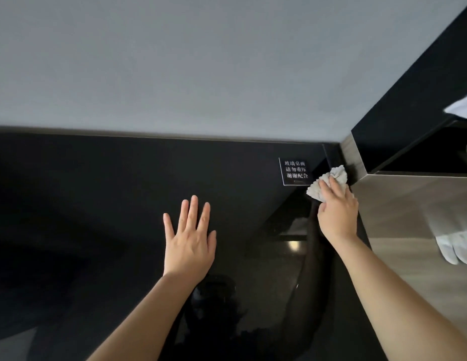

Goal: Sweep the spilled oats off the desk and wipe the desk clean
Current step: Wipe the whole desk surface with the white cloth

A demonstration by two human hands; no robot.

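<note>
Two hands on black desk (pixel 102 194): left hand (pixel 190 242) flat, grip wide; right hand (pixel 337 213) grip holding cloth (pixel 329 178).

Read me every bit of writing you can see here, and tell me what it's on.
"玻璃桌面": top line of the sign on the desk, beside the cloth.
"请勿重压": same sign, middle line.
"谢谢配合": same sign, bottom line.
Tiny print under those lines: too small to read.

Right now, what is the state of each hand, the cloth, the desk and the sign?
desk: black, glossy, no oats visible.
sign: in the desk's far right corner.
cloth: crumpled, pressed on the desk beside the sign.
left hand: open, fingers straight, flat on the desk.
right hand: grips the cloth.
</note>
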